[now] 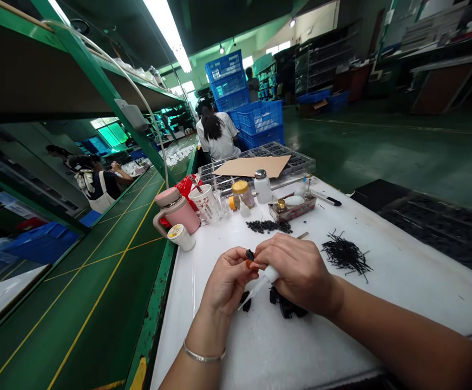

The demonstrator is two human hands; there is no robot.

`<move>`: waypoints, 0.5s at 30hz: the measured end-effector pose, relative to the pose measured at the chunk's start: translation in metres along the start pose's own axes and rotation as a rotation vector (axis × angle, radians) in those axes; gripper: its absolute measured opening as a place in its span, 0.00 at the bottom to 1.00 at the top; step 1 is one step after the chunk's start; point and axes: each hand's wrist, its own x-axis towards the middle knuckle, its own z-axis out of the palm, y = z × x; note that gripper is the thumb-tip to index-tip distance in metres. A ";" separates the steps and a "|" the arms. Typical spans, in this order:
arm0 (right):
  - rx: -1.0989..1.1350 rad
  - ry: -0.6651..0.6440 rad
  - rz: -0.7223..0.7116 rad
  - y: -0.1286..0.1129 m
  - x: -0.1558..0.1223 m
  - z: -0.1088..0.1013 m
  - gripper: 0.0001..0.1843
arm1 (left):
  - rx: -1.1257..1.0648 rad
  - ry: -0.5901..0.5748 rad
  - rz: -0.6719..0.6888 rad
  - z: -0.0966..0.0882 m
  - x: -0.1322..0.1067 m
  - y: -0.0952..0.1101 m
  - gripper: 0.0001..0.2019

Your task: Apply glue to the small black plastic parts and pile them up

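Your left hand (228,279) pinched a small black part (250,254) above the white tabletop (366,319), and the fingertips of your right hand (296,271) sat just beside its right side. Curled in that right hand was a white dropper bottle (271,273), lower and rightward of the part, its long axis slanting so that the clear nozzle (257,289) pointed down-left, toward you and away from the part.

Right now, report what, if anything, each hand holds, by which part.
Left hand: a small black piece, pinched, spot unclear. Right hand: a white bottle, by its body, nozzle free.
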 end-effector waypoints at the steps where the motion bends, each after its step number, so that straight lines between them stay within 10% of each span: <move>1: 0.017 -0.002 0.008 0.000 0.000 0.001 0.07 | 0.006 0.005 -0.008 0.001 0.000 0.000 0.10; 15: 0.511 -0.111 0.593 0.009 0.008 0.003 0.08 | 0.143 0.072 0.030 0.000 0.000 0.005 0.09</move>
